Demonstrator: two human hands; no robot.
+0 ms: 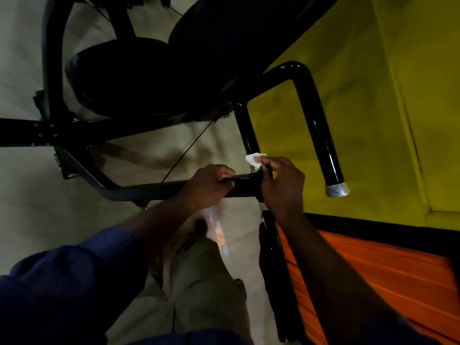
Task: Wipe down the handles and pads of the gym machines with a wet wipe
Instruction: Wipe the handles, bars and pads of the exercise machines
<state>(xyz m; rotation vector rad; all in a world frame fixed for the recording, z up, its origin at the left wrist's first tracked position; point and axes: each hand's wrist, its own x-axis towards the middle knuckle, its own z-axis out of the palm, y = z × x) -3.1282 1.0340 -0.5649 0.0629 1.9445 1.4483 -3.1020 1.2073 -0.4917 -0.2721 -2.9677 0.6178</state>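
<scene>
At the joint where the machine's crossbar (154, 189) meets its looped black handle (316, 120), we are mid-wipe. Our left hand (211, 183) is curled round the crossbar, steadying it. Our right hand (281, 185) pinches the wet wipe (255, 159) between thumb and fingertips, the rest of the fingers folded in. The wipe sits against the foot of the handle's nearer leg, just above the joint.

How far along, as we judge it: early to middling on this machine. The wipe is low on one leg. The top bend, the far leg and its silver end cap (337, 190) are well apart from it. Both legs shine, but we cannot tell whether that is damp or plain gloss paint, so we count nothing as surely done. The pads sit beyond the crossbar, untouched by either hand — they look to be left, and so does any other machine out of view.

The count:
- two hands, both occupied
- one wipe, small and crumpled
- one looped handle with two legs and one end cap
- two dark pads — a rounded pad (119, 78) and a longer pad (236, 33) beside it
- one crossbar

Behind the handle stands a yellow wall (373, 95), with an orange panel (373, 270) below it and pale floor (25, 195) underfoot.
</scene>
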